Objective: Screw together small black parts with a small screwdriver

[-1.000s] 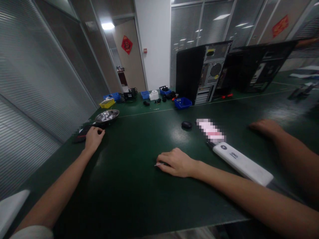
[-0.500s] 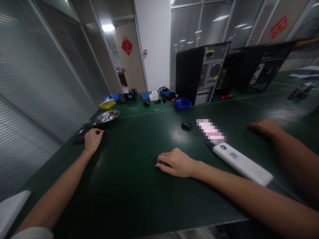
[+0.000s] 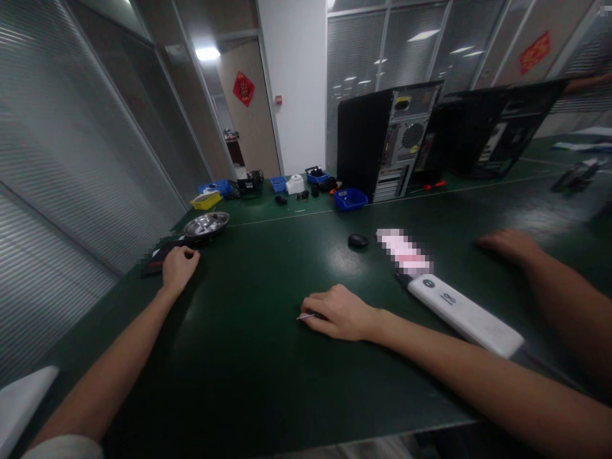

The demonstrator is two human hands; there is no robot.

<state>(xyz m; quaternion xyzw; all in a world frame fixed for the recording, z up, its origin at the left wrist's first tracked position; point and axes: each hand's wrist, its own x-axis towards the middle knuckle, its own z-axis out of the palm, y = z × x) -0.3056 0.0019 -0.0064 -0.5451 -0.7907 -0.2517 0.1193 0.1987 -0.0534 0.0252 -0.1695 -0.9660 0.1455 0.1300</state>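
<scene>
My left hand (image 3: 178, 268) rests on the table at the left, thumb and forefinger pinched together. Whatever is between those fingertips, if anything, is too small to make out. Just beyond it lies a dark flat item (image 3: 162, 258), partly blurred out, and behind that a round metal dish (image 3: 206, 224) with small pieces in it. On the green table near the middle, my right hand (image 3: 337, 312) is closed around a thin silvery rod (image 3: 306, 316). The rod's tip sticks out to the left; its rest is hidden in the fingers.
A black computer mouse (image 3: 357, 241) and a white power strip (image 3: 466, 313) marked 18 lie right of centre. Another person's arm (image 3: 514, 248) rests at the right. Computer towers (image 3: 366, 143), a blue bin (image 3: 351, 199) and a yellow tray (image 3: 206, 200) stand further back.
</scene>
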